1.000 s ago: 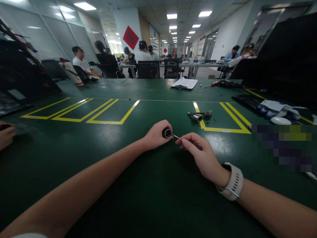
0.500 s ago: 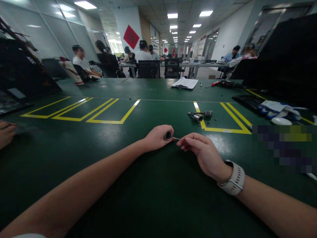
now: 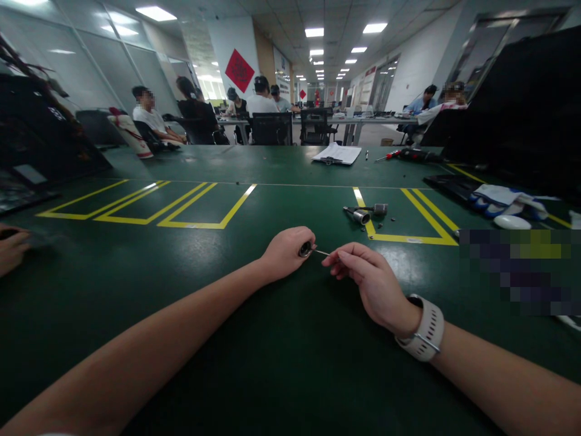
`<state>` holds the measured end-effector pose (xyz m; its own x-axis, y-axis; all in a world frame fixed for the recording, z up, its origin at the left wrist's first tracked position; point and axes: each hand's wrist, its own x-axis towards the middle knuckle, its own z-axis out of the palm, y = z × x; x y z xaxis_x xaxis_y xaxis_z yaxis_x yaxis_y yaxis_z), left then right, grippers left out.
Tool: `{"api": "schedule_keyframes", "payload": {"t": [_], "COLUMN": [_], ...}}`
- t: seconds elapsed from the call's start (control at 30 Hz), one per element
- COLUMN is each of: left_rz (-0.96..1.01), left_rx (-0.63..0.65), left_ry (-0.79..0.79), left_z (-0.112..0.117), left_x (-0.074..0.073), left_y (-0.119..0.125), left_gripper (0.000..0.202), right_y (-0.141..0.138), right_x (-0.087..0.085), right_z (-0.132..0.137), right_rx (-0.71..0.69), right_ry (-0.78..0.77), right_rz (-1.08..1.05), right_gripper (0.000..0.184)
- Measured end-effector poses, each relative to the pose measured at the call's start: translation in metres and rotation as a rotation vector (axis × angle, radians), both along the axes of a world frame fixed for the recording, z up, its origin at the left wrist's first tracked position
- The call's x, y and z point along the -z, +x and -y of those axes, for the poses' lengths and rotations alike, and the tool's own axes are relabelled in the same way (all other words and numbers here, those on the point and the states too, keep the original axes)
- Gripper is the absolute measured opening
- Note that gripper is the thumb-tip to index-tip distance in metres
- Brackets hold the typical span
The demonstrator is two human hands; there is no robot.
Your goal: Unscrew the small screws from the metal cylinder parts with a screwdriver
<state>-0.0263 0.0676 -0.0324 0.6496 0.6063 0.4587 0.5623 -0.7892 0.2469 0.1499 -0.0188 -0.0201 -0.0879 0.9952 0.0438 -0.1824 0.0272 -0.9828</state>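
My left hand (image 3: 285,253) is closed around a short, hollow metal cylinder (image 3: 305,249), its dark open end turned towards me. Between the fingertips of my right hand (image 3: 370,281) is a thin metal rod (image 3: 322,252), pinched like a small hex key. The rod's far end reaches the cylinder's side by my left thumb; the exact contact is too small to make out. Beyond my right hand lie two more metal cylindrical parts with dark shafts, one nearer (image 3: 361,217) and one behind it (image 3: 380,209). Several tiny dark pieces are scattered about them.
Yellow tape marks rectangles on the green table (image 3: 254,339). A clipboard with papers (image 3: 336,154), a red-handled screwdriver (image 3: 387,155), gloves (image 3: 508,201) and a white mouse (image 3: 512,223) lie farther off. Another person's hand (image 3: 13,248) rests at the left edge.
The view has shifted slightly. Both hands keep their grip on the cylinder and the rod, with almost no movement between them.
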Motion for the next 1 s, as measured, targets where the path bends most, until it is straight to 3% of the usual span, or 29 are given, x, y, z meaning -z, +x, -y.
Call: {"api": "schedule_keyframes", "payload": {"t": [0.13,0.33,0.47,0.57,0.8,0.9,1.0], "left_rz": [-0.021,0.071,0.09,0.044,-0.13,-0.121,-0.053], "left_rx": [0.033,0.085,0.089,0.06,0.025,0.036,0.072], "left_ry": [0.044,-0.038,-0.051,-0.024,0.083,0.07,0.021], "left_z": [0.001,0.0,0.0,0.001,0.003,0.003,0.001], "left_x": [-0.001,-0.004,-0.004,-0.004,-0.004,-0.004,-0.003], "left_y": [0.0,0.0,0.0,0.001,0.001,0.0,-0.001], "left_gripper": [0.005,0.009,0.01,0.007,0.008,0.009,0.008], "right_y": [0.002,0.007,0.007,0.004,0.001,0.003,0.005], "right_x": [0.0,0.001,0.002,0.002,-0.003,-0.003,-0.003], "right_z": [-0.001,-0.01,-0.009,-0.005,0.005,0.002,-0.003], "right_rx": [-0.018,-0.082,-0.082,-0.036,-0.022,-0.036,-0.066], "right_ry": [-0.002,-0.148,-0.123,-0.043,0.179,0.128,-0.02], "right_rz": [-0.009,-0.197,-0.217,-0.138,0.314,0.224,0.015], "right_gripper": [0.013,0.012,0.013,0.013,0.016,0.016,0.014]}}
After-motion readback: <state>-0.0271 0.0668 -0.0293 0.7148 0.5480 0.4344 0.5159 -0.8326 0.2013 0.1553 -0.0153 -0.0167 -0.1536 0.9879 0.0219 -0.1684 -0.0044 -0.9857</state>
